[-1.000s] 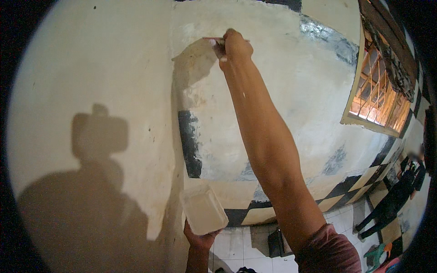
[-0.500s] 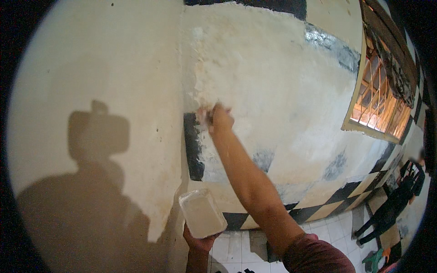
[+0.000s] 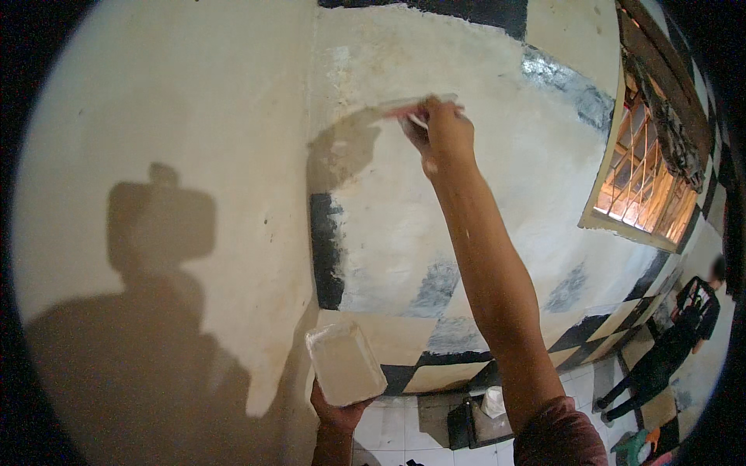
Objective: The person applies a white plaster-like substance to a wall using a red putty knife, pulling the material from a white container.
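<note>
My left hand (image 3: 340, 415) supports a rectangular tub (image 3: 346, 363) from below, low beside the wall corner. The tub has a whitish rim, and a smooth beige surface shows inside it. My right arm reaches up in front of the patchy wall (image 3: 404, 248). In its closed right hand (image 3: 447, 136) is a thin flat tool (image 3: 400, 111), pale with a reddish edge and smeared by motion, so its exact kind is unclear. The hand's shadow falls on the wall to its left. Whether the tool touches the wall cannot be made out.
A plain cream wall (image 3: 256, 140) meets the patchy one at a corner on the left. Black squares (image 3: 326, 252) show around the whitish coating. A barred window (image 3: 645, 171) is at right, with a person (image 3: 676, 334) standing below it. A dark box (image 3: 482, 419) stands on white floor tiles.
My right hand has moved up and to the right with the tool, away from the black strip by the corner. My left hand and the tub have barely moved.
</note>
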A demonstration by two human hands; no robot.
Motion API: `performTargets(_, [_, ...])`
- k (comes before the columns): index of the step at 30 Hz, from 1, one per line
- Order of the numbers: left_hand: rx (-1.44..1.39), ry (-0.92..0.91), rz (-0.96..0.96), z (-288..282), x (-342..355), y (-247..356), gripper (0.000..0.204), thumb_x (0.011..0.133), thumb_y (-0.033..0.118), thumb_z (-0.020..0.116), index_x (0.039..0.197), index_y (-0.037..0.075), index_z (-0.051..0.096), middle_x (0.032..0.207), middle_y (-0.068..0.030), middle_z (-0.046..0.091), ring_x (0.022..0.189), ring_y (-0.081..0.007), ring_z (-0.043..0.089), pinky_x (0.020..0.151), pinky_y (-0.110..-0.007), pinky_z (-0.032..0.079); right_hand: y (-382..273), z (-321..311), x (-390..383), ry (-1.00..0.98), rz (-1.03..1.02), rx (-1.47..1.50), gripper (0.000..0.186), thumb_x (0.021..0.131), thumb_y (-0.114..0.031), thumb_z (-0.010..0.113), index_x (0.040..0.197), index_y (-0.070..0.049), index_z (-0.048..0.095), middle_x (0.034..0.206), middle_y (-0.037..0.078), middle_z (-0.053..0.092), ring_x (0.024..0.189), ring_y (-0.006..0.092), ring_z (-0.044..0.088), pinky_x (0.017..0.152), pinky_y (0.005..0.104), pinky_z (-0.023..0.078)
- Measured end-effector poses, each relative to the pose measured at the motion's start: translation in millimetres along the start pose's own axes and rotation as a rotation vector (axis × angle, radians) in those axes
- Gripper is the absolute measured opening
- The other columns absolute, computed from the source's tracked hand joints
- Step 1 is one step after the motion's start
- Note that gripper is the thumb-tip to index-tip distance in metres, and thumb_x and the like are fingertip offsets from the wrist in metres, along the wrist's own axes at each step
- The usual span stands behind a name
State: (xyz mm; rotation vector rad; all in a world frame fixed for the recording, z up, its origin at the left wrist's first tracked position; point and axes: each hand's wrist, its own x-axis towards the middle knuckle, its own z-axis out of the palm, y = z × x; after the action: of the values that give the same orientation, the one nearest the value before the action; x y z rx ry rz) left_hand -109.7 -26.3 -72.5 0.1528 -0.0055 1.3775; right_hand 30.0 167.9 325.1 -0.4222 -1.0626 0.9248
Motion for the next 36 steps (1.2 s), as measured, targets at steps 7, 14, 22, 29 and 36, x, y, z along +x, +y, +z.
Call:
performTargets(7, [-0.002,0.110,-0.035,15.5,3.5,-7.5,0.064,0.094,0.056,0.037,0.143,0.014,0.041,0.135,-0.0168,0.052,0.119,-0.0428,0.055,0.087,-0.068,0.049,-21.6,-51.2,-5.1,0.303,-0.775,-1.206,0.018,0.087,-0.009,0.059,0.102,0.001,0.063,0.094,0.014,0.068,0.077,0.0206,0.069,0.073,0.0324,0.058])
performTargets(14, [0.030,-0.063,-0.025,-6.8,12.4,-12.6,0.076,0.085,0.058,0.053,0.146,0.015,0.037,0.143,-0.0171,0.045,0.127,-0.0449,0.047,0.096,-0.071,0.041,-31.7,-55.8,54.1,0.050,-1.439,-1.604,0.020,0.086,-0.010,0.063,0.106,-0.009,0.067,0.098,0.012,0.067,0.080,0.0302,0.068,0.066,0.0395,0.057])
performTargets(22, [0.011,0.025,0.033,10.0,12.7,-9.4,0.064,0.094,0.051,0.039,0.144,0.011,0.040,0.136,-0.0169,0.052,0.118,-0.0426,0.056,0.081,-0.068,0.052,79.3,-164.0,5.9,-0.481,-1.460,-1.969,0.046,0.083,-0.012,0.058,0.128,-0.003,0.050,0.135,0.021,0.049,0.125,0.0378,0.050,0.098,0.0450,0.050])
performTargets(29, [-0.009,0.067,0.033,15.6,13.1,-14.8,0.064,0.093,0.053,0.040,0.142,0.013,0.043,0.134,-0.0154,0.054,0.117,-0.0425,0.057,0.084,-0.067,0.051,-27.0,-58.1,35.9,-0.264,-1.545,-1.636,0.055,0.085,-0.008,0.057,0.138,-0.013,0.046,0.128,0.011,0.057,0.117,0.0316,0.057,0.091,0.0400,0.054])
performTargets(36, [-0.039,0.055,0.001,15.1,8.2,-16.0,0.066,0.091,0.056,0.041,0.143,0.016,0.042,0.134,-0.0149,0.054,0.119,-0.0434,0.055,0.083,-0.069,0.050,-15.4,-14.9,89.6,-0.419,-1.105,-1.863,0.018,0.087,-0.022,0.059,0.101,-0.014,0.069,0.119,0.013,0.063,0.112,0.0327,0.060,0.099,0.0442,0.048])
